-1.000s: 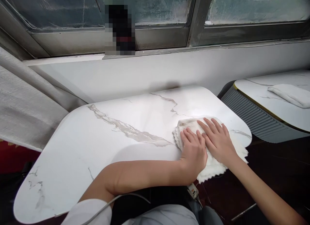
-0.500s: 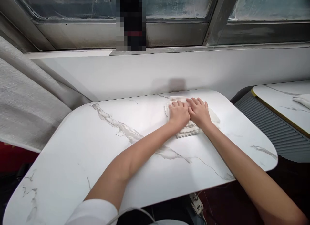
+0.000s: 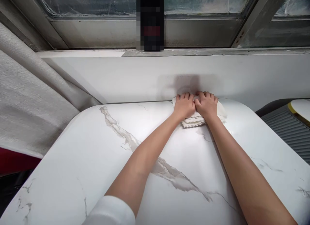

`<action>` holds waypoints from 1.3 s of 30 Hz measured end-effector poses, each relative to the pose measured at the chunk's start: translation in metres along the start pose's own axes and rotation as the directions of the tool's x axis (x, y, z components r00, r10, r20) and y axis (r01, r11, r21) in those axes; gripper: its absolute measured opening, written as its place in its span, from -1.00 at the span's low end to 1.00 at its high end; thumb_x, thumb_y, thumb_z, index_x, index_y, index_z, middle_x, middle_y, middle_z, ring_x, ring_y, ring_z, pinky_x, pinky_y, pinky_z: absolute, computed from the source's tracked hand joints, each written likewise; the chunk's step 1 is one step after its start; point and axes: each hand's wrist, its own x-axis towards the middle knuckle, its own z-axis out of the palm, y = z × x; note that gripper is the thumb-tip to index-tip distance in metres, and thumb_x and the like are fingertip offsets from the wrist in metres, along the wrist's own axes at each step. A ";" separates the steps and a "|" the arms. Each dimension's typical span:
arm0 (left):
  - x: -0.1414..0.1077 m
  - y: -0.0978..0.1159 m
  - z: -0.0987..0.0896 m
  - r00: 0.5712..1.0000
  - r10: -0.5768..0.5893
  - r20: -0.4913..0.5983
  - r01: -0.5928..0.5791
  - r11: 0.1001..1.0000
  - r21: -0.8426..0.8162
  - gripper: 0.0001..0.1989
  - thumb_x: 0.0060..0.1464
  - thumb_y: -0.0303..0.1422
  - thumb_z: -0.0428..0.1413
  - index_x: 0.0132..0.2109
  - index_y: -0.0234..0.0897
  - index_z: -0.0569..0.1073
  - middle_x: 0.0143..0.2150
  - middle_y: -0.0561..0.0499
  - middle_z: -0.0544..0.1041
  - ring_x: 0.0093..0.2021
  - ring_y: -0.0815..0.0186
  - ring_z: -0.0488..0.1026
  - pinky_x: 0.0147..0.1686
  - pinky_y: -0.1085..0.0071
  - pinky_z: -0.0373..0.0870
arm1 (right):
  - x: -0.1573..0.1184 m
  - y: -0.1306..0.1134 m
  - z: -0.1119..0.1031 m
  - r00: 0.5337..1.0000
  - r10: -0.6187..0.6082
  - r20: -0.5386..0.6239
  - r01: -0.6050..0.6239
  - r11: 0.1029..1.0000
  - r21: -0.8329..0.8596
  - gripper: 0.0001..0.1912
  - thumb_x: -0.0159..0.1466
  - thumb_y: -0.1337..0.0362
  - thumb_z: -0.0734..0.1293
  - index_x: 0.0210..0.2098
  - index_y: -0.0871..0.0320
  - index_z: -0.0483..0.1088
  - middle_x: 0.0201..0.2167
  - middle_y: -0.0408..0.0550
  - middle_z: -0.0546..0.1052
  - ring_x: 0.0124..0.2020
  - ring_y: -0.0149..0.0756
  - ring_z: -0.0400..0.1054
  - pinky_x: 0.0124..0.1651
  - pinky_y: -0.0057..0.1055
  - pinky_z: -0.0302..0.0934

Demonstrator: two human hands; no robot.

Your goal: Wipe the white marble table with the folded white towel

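A folded white cloth [image 3: 193, 122] with wavy edges lies on the white marble-patterned table [image 3: 79, 160], close to its far edge by the wall. My left hand [image 3: 184, 106] presses on the left part of the cloth, fingers bent over its far side. Right beside it, my right hand [image 3: 206, 105] grips the cloth too, its thumb close to the left hand. Both arms are stretched far forward. Cloth shows in front of the hands and out to the right; what lies under the palms is hidden.
A white wall [image 3: 116, 76] rises behind the table, with a window frame [image 3: 97, 34] above it. At the left hangs a pale curtain [image 3: 26, 99]. Another table with a ribbed grey side [image 3: 283, 128] stands at the right.
Both hands have pushed the cloth forward, nearer the table's far edge and the wall. The view has shifted left and closer to the table.
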 end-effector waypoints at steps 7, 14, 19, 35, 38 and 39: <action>-0.008 -0.004 -0.003 0.998 0.039 0.044 -0.038 0.999 -0.026 -0.54 0.35 -0.38 -0.19 0.29 -0.34 0.31 0.27 -0.16 0.40 0.27 0.11 0.26 0.27 0.16 0.11 | -0.012 0.000 0.001 0.996 -0.074 -0.045 0.075 0.997 0.016 -0.49 0.32 0.22 0.03 0.12 0.17 0.43 0.09 0.20 0.46 0.11 0.13 0.23 0.23 0.10 0.04; -0.037 -0.005 -0.012 0.999 0.015 0.042 -0.017 0.999 0.038 -0.51 0.36 -0.36 -0.18 0.36 -0.32 0.25 0.35 -0.16 0.33 0.33 0.14 0.20 0.33 0.16 0.05 | -0.038 -0.013 -0.012 0.992 -0.113 0.057 0.109 0.992 0.056 -0.44 0.38 0.20 -0.01 0.25 0.14 0.33 0.26 0.12 0.37 0.29 0.04 0.13 0.34 0.14 -0.06; -0.069 0.002 -0.019 0.999 0.012 0.046 -0.014 0.998 0.053 -0.52 0.38 -0.34 -0.18 0.36 -0.33 0.25 0.38 -0.17 0.29 0.37 0.12 0.16 0.35 0.12 0.04 | -0.069 -0.020 -0.025 0.991 -0.106 0.088 0.103 0.994 0.031 -0.43 0.40 0.19 -0.02 0.29 0.13 0.29 0.31 0.09 0.33 0.34 0.01 0.10 0.37 0.13 -0.08; -0.216 0.060 -0.060 0.980 0.137 0.143 -0.152 0.984 0.096 -0.44 0.33 -0.36 -0.16 0.39 -0.51 0.18 0.39 -0.31 0.25 0.37 -0.06 0.21 0.34 -0.04 0.10 | -0.229 -0.028 -0.086 0.973 -0.148 0.179 0.166 0.982 -0.086 -0.40 0.46 0.24 -0.10 0.37 0.20 0.21 0.35 0.14 0.26 0.39 0.08 0.03 0.36 0.23 -0.08; -0.248 0.064 -0.071 0.973 0.169 0.159 -0.191 0.972 0.137 -0.44 0.33 -0.36 -0.16 0.39 -0.55 0.19 0.38 -0.35 0.26 0.37 -0.09 0.22 0.32 -0.07 0.13 | -0.261 -0.036 -0.091 0.976 -0.197 0.095 0.204 0.976 -0.081 -0.40 0.45 0.25 -0.09 0.33 0.22 0.28 0.32 0.16 0.30 0.37 0.09 0.05 0.35 0.23 -0.06; -0.259 0.064 -0.075 0.971 0.179 0.155 -0.203 0.968 0.151 -0.44 0.33 -0.36 -0.16 0.38 -0.56 0.20 0.37 -0.36 0.27 0.36 -0.10 0.23 0.31 -0.08 0.15 | -0.270 -0.040 -0.092 0.974 -0.216 0.069 0.221 0.972 -0.080 -0.41 0.45 0.25 -0.08 0.32 0.22 0.29 0.32 0.16 0.31 0.37 0.09 0.05 0.35 0.23 -0.06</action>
